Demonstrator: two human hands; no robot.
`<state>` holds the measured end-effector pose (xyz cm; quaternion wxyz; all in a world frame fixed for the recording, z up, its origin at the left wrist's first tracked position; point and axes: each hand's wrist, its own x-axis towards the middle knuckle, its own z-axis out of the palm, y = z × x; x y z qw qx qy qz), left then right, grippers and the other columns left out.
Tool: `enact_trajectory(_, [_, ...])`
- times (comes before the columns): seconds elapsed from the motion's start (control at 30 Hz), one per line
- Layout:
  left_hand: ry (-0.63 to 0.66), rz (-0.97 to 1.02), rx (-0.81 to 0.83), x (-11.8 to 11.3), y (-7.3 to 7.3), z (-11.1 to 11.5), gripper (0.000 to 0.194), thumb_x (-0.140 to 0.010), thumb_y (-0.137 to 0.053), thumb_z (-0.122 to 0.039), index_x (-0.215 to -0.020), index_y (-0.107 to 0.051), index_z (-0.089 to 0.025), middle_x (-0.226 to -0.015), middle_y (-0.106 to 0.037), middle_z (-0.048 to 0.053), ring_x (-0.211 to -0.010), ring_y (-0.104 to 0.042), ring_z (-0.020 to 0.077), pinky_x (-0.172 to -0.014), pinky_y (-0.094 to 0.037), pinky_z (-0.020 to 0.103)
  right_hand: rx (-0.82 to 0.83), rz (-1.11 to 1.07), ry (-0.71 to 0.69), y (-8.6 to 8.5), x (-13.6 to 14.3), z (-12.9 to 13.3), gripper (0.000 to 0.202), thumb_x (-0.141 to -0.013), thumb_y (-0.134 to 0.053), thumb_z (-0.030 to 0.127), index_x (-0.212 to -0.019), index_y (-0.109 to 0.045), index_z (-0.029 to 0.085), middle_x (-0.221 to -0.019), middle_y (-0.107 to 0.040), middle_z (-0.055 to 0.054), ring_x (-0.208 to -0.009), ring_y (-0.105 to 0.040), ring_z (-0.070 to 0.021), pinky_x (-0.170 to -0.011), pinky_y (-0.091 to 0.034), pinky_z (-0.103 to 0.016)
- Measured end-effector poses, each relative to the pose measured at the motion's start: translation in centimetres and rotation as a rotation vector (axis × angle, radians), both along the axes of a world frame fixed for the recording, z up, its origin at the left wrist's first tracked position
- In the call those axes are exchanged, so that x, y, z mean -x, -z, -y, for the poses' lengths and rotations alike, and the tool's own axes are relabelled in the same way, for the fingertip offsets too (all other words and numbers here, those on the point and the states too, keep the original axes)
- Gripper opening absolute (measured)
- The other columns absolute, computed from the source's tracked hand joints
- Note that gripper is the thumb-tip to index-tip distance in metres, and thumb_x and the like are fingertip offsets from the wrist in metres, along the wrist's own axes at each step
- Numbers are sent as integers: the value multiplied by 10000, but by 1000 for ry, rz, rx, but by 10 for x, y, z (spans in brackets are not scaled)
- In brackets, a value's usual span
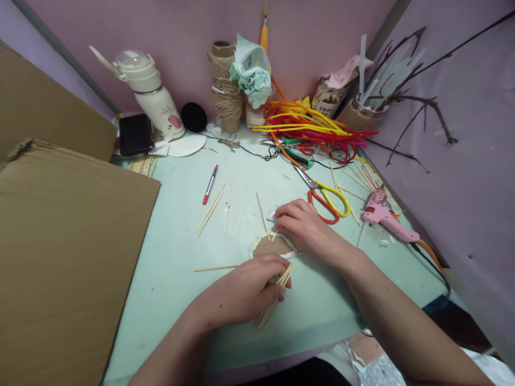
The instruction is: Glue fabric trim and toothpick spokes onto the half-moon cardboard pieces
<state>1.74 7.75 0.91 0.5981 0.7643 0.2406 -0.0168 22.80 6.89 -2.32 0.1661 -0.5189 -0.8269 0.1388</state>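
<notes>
My left hand (249, 287) is closed around a small bundle of thin wooden sticks (270, 310), held low over the table's near side. Just beyond it lies a round cardboard piece (271, 246) with a pale patterned edging, partly covered by both hands. My right hand (300, 222) reaches over its right side with curled fingers. A short length of wooden stick (275, 235) shows under those fingertips and looks pinched by them. Another stick (262, 214) rests with one end on the cardboard. One more stick (215, 268) runs out leftward from under my left hand.
Loose sticks (211, 212) and a red-capped marker (210, 185) lie left of centre. Scissors (322, 195) and a pink glue gun (388, 217) are on the right. Large cardboard (72, 257) fills the left. Behind stand a bottle (155, 102), twine (225, 91) and pipe cleaners (314, 126).
</notes>
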Motion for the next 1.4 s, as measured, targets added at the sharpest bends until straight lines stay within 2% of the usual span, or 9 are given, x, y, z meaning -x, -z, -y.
enact_trajectory(0.2, [7, 1, -2, 0, 0, 0, 163, -886, -440, -126, -813, -561, -208, -932, -645, -13, -896, -571, 155, -806, -413, 298, 19, 30, -32, -2, 1, -1, 146, -936, -557, 137, -913, -685, 203, -1039, -651, -79, -990, -477, -230, -851, -422, -377])
enact_trajectory(0.33, [3, 0, -2, 0, -1, -1, 163, -888, -440, -124, -814, -560, -206, -928, -648, -16, -901, -571, 153, -811, -417, 298, -40, 13, -59, -3, 0, -1, 170, -954, -520, 135, -905, -678, 170, -1012, -661, -93, -947, -491, -219, -823, -452, -347])
enact_trajectory(0.67, [0, 3, -9, 1, 1, 1, 160, -888, -455, -114, -823, -568, -205, -937, -647, -29, -896, -566, 140, -808, -421, 296, -203, -43, -101, 14, -4, 7, 200, -956, -491, 107, -1005, -684, 124, -1000, -692, -117, -896, -614, -211, -740, -514, -343])
enact_trajectory(1.4, [7, -6, -15, 1, 3, 0, 151, -888, -464, -131, -804, -569, -200, -924, -646, -23, -864, -571, 140, -778, -416, 284, -214, -85, -93, 13, -2, 15, 262, -988, -433, 133, -1067, -683, 138, -1047, -720, -128, -943, -656, -214, -741, -554, -361])
